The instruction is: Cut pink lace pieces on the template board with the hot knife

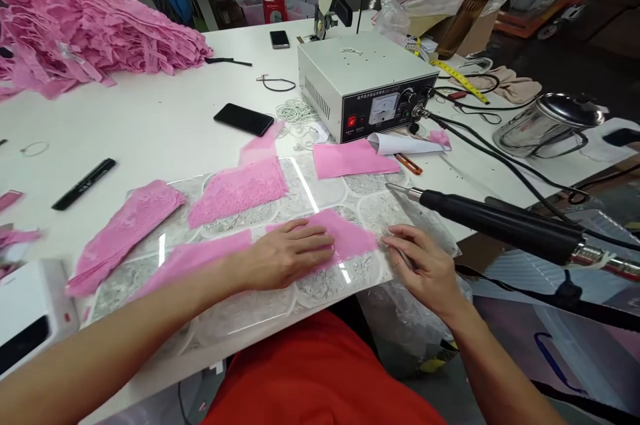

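Note:
My left hand lies flat, fingers stretched out, on a pink fabric piece on the grey patterned clear-topped mat. At that piece's right end, my right hand is closed, thumb and fingers pinched round a small grey metal tool, mostly hidden by the fingers. Under my left forearm is another pink piece. Beyond it lie a pink lace piece and a folded pink stack. Just above my right hand, a black-handled pen-like tool points its metal tip left.
A grey control box with a dial stands behind the mat, its cables running right. A phone, marker, orange cutter, pink fabric heap, glass jug and white device surround the work area.

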Demonstrator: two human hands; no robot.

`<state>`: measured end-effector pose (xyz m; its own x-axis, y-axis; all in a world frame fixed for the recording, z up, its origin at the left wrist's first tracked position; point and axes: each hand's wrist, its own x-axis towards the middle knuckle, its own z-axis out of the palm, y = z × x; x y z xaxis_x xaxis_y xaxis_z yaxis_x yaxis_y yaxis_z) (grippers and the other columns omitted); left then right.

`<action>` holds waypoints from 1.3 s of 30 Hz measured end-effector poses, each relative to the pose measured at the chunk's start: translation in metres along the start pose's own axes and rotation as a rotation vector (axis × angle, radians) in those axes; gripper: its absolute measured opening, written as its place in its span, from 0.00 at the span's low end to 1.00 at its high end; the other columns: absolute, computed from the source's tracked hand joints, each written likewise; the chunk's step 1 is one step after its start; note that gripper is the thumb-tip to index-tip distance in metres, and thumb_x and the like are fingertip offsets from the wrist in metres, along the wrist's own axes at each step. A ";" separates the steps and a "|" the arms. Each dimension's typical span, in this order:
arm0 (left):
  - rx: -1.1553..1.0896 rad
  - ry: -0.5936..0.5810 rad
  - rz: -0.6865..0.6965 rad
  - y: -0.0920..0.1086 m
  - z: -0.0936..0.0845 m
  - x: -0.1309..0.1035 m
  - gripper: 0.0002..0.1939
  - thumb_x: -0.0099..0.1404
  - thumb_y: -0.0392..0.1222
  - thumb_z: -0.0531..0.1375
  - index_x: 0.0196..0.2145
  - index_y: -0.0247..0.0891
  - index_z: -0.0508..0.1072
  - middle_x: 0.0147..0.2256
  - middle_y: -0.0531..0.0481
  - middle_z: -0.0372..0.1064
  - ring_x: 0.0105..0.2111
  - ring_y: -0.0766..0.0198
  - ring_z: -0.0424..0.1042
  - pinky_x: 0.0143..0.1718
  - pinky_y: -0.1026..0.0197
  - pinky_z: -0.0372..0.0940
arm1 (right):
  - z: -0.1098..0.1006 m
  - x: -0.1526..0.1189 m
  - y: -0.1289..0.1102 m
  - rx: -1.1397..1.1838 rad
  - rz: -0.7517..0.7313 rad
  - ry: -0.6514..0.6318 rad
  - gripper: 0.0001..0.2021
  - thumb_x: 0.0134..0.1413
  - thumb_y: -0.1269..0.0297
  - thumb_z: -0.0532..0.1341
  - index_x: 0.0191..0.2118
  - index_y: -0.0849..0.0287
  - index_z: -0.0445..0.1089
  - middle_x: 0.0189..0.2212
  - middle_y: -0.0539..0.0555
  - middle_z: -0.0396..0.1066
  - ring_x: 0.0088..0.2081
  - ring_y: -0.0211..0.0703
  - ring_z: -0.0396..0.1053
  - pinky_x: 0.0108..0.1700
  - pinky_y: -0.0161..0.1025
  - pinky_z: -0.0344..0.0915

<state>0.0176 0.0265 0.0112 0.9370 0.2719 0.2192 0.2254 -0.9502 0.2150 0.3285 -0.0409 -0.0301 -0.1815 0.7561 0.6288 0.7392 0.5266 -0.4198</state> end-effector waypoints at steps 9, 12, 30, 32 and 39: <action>-0.004 -0.103 -0.023 -0.011 0.023 0.017 0.25 0.81 0.49 0.46 0.68 0.35 0.63 0.68 0.42 0.59 0.71 0.51 0.54 0.73 0.44 0.44 | -0.006 -0.010 -0.001 0.029 0.190 0.029 0.09 0.60 0.69 0.62 0.43 0.52 0.79 0.44 0.57 0.78 0.44 0.46 0.78 0.33 0.36 0.76; 0.007 -0.102 -0.019 -0.011 0.023 0.016 0.26 0.81 0.50 0.45 0.68 0.35 0.63 0.69 0.42 0.58 0.71 0.51 0.53 0.73 0.43 0.43 | -0.009 -0.016 0.004 0.109 0.459 0.131 0.09 0.60 0.63 0.64 0.45 0.54 0.77 0.45 0.58 0.78 0.43 0.47 0.79 0.35 0.39 0.78; 0.010 -0.091 -0.021 -0.009 0.025 0.021 0.25 0.80 0.49 0.50 0.67 0.37 0.64 0.68 0.43 0.59 0.71 0.50 0.55 0.73 0.42 0.43 | 0.003 0.021 0.048 0.605 0.514 0.641 0.20 0.61 0.59 0.60 0.59 0.42 0.66 0.55 0.53 0.72 0.58 0.52 0.71 0.64 0.69 0.63; 0.010 -0.084 -0.021 -0.009 0.025 0.021 0.24 0.80 0.49 0.51 0.67 0.38 0.64 0.68 0.43 0.59 0.71 0.51 0.55 0.73 0.42 0.42 | 0.004 0.027 0.055 0.590 0.452 0.679 0.16 0.63 0.60 0.55 0.55 0.44 0.68 0.52 0.53 0.71 0.53 0.53 0.73 0.60 0.69 0.66; -0.005 -0.074 -0.029 -0.009 0.027 0.022 0.23 0.79 0.49 0.52 0.67 0.41 0.65 0.68 0.44 0.60 0.70 0.52 0.56 0.73 0.44 0.43 | -0.028 0.036 0.038 0.635 0.408 0.816 0.15 0.55 0.56 0.50 0.35 0.51 0.73 0.32 0.54 0.63 0.25 0.44 0.60 0.28 0.47 0.63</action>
<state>0.0435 0.0368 -0.0112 0.9473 0.2873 0.1420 0.2518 -0.9413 0.2250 0.3678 -0.0050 -0.0054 0.6537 0.5580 0.5111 0.1377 0.5765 -0.8054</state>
